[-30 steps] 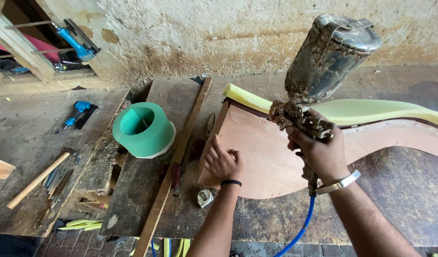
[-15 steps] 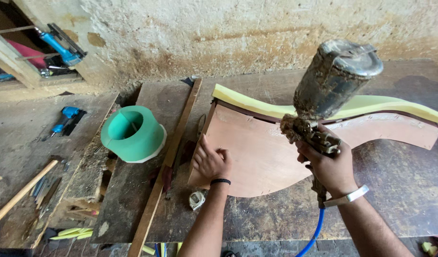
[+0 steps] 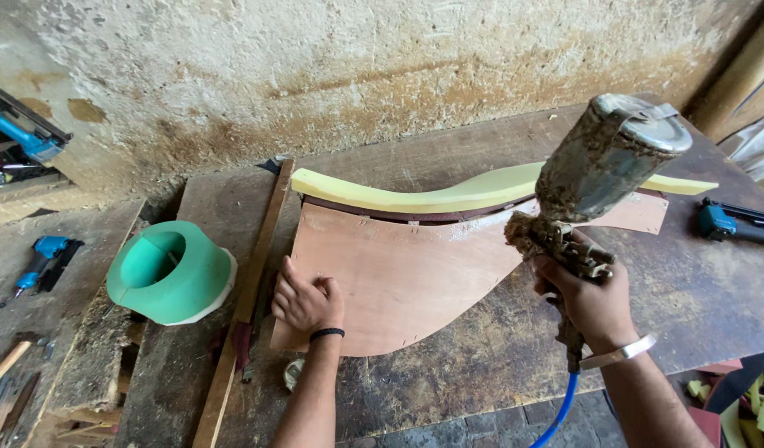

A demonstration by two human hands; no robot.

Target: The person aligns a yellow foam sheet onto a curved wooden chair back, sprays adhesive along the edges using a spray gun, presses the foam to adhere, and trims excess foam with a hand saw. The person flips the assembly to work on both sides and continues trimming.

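Note:
A curved plywood panel (image 3: 398,265) lies flat on the dark workbench (image 3: 714,274), with a strip of yellow foam (image 3: 415,196) along its far edge. My left hand (image 3: 305,300) presses down on the panel's near left corner, fingers partly curled. My right hand (image 3: 588,297) grips the handle of a grimy spray gun (image 3: 593,178) held above the panel's right side, its metal cup tilted up and right. A blue hose (image 3: 561,410) hangs from the gun's base. A metal bangle circles my right wrist.
A green foam roll (image 3: 171,272) sits left of a long wooden batten (image 3: 251,290). A blue power tool (image 3: 734,222) lies at the bench's right end; more blue tools (image 3: 38,259) lie at left. Behind stands a rough plaster wall (image 3: 332,75). Foam scraps lie lower right.
The view has shifted left, so the panel and foam now show more fully. My right hand with the spray gun stays over the panel's right side; my left hand stays on the panel's corner.

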